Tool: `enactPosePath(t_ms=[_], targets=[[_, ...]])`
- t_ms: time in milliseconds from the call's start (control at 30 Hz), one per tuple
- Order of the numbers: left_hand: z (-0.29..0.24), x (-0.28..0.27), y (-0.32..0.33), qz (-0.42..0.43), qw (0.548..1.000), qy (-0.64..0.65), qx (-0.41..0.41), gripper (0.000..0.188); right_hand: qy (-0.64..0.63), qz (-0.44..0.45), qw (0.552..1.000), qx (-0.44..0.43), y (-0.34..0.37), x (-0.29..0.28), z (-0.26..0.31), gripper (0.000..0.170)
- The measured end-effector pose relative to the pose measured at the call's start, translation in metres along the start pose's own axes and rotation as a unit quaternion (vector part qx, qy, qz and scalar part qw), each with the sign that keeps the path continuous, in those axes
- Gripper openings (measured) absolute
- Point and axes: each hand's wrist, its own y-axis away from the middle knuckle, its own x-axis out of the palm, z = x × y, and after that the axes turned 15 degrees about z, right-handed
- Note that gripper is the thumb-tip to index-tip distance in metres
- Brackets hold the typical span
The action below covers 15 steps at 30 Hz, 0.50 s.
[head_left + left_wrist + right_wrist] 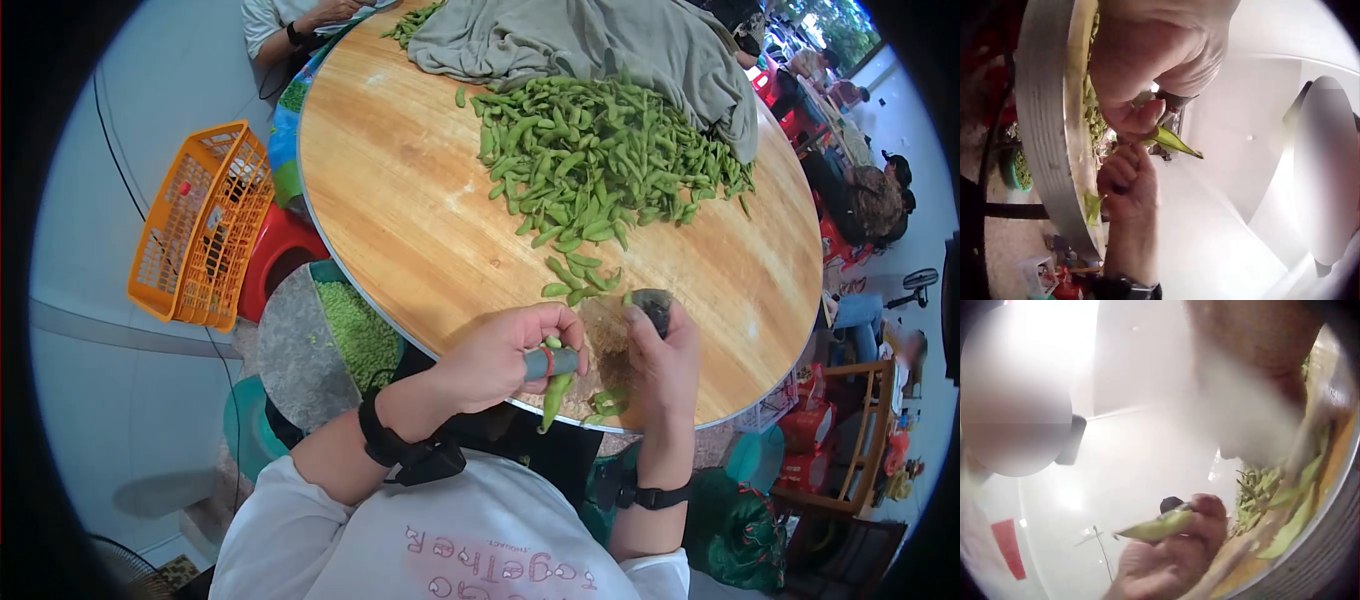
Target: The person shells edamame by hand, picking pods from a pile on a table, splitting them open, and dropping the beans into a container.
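Observation:
The left hand point(500, 355) grips a green pod point(555, 400) whose tip hangs down; a grey tube-like piece point(545, 364) with a red band lies across its fingers. To its right, the right hand point(668, 355) has curled fingers around a dark grey piece point(652, 310), with a bit of green by the thumb. In the left wrist view the pod point(1175, 144) sticks out from the left hand point(1154, 56), close above the right hand point(1129, 187). The right wrist view shows the left hand point(1169, 565) with the pod point(1157, 528), and the right hand point(1254, 344) blurred.
A large pile of pods point(590, 150) lies on the round wooden table point(400, 200), partly under a grey cloth point(590, 40). Loose pods lie near the hands. Shelled beans point(355, 335) fill a container at lower left, beside an orange crate point(200, 225). Other people sit around.

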Motion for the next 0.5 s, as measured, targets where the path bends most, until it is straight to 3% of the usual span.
enactPosePath(t_ms=[33, 100, 133, 167, 233, 300, 367, 400, 433, 500], targets=[[0.005, 0.003, -0.005, 0.0, 1.0, 0.001, 0.002, 0.013, 0.002, 0.0, 1.0, 0.0, 0.0, -0.001, -0.001, 0.014], [0.011, 0.008, -0.015, -0.065, 0.993, -0.093, 0.038, 0.025, 0.173, -0.054, 0.982, -0.059, -0.001, -0.001, -0.002, 0.011], [0.012, 0.009, -0.021, -0.066, 0.993, -0.095, 0.039, 0.025, 0.155, -0.061, 0.981, -0.097, 0.003, 0.005, 0.0, 0.01], [0.013, 0.011, -0.026, -0.091, 0.992, -0.06, 0.057, 0.026, 0.154, -0.059, 0.982, -0.096, 0.008, 0.007, 0.0, 0.01], [0.015, 0.014, -0.031, -0.139, 0.986, 0.011, 0.089, 0.029, 0.277, -0.003, 0.953, -0.123, 0.019, 0.011, 0.003, 0.012], [0.021, 0.009, -0.032, -0.137, 0.988, 0.012, 0.077, 0.022, 0.301, -0.006, 0.946, -0.122, 0.027, 0.017, 0.006, 0.014], [0.022, 0.011, -0.036, -0.198, 0.977, 0.034, 0.071, 0.015, 0.271, 0.011, 0.96, -0.071, 0.03, 0.015, 0.005, 0.015], [0.02, 0.014, -0.036, -0.198, 0.977, 0.033, 0.068, 0.015, 0.172, 0.039, 0.981, -0.076, 0.029, 0.018, 0.002, 0.015], [0.016, 0.018, -0.035, -0.2, 0.977, -0.019, 0.077, 0.012, 0.17, 0.039, 0.982, -0.075, 0.031, 0.014, 0.003, 0.015], [0.018, 0.017, -0.036, -0.203, 0.973, -0.072, 0.083, 0.009, -0.057, 0.167, 0.981, 0.078, 0.037, 0.006, 0.008, 0.023]])
